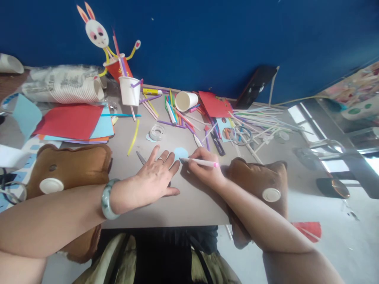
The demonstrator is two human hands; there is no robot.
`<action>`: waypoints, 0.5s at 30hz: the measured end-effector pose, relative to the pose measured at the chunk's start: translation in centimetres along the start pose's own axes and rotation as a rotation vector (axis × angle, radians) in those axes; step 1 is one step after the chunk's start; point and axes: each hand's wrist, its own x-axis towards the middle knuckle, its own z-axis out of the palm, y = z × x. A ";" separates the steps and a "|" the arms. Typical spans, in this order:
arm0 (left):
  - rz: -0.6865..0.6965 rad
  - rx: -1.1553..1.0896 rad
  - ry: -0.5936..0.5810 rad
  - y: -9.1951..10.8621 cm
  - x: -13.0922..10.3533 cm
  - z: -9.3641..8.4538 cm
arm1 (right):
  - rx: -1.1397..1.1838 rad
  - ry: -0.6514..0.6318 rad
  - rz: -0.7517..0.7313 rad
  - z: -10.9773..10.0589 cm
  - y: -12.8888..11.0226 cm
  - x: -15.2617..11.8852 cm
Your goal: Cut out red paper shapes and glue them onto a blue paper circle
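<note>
My right hand (205,167) is closed around a white felt-tip pen (204,162) with a pink end. The pen's dark tip meets the lower edge of a small light-blue paper circle (180,152) on the table. My left hand (156,171), fingers spread, lies palm down just left of that circle, its fingertips close to the paper. A ring is on one finger and a green bangle on the wrist. From under this hand sticks a grey pointed blade (141,157), perhaps of scissors; the rest is mostly covered.
A tape roll (157,132) lies beyond my left hand. Behind are a white paper cup (129,91), a rabbit figure (97,34), scattered markers, and straws (260,118). Coloured paper (71,121) is stacked left. Brown cushions (74,165) lie under both forearms. A blue wall stands behind.
</note>
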 end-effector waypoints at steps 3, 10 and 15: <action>-0.003 -0.010 0.011 -0.1 0.0 0.1 | -0.004 -0.016 0.005 -0.1 0.0 0.1; -0.001 -0.017 0.016 -0.1 -0.1 0.1 | -0.020 -0.024 0.012 -0.3 -0.1 0.3; -0.002 -0.018 0.007 0.0 -0.1 0.0 | -0.026 0.010 0.014 -0.3 0.0 0.4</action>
